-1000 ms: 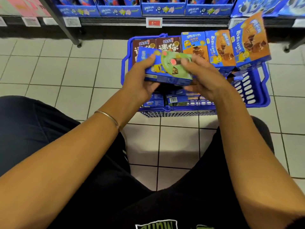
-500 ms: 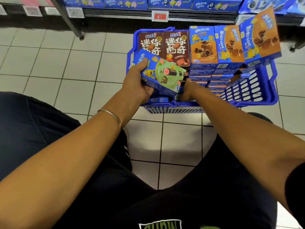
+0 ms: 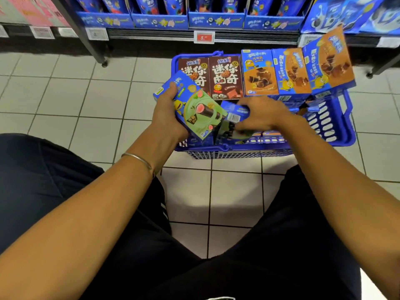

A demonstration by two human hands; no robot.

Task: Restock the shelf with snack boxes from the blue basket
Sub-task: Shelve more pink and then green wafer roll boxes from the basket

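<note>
A blue basket [image 3: 337, 126] stands on the tiled floor before the shelf [image 3: 194, 35]. My left hand [image 3: 166, 113] grips a blue and green snack box [image 3: 194, 109] over the basket's near left corner. My right hand [image 3: 262, 115] holds a second blue and green box [image 3: 234, 114] that is partly lifted out of the basket, beside the first. Two brown cookie boxes [image 3: 210, 77] and three blue and orange boxes [image 3: 290, 72] stand upright along the basket's far side.
The shelf's bottom row holds blue display trays of snack packs [image 3: 160, 20], with a red price tag [image 3: 204, 37] on its edge. A black shelf upright [image 3: 86, 40] reaches the floor at left. My dark-clad knees [image 3: 54, 191] flank a strip of tiles below the basket.
My right hand left the first box, dipped into the basket and now lifts out a second box. My left hand keeps the first box, tilted more upright.
</note>
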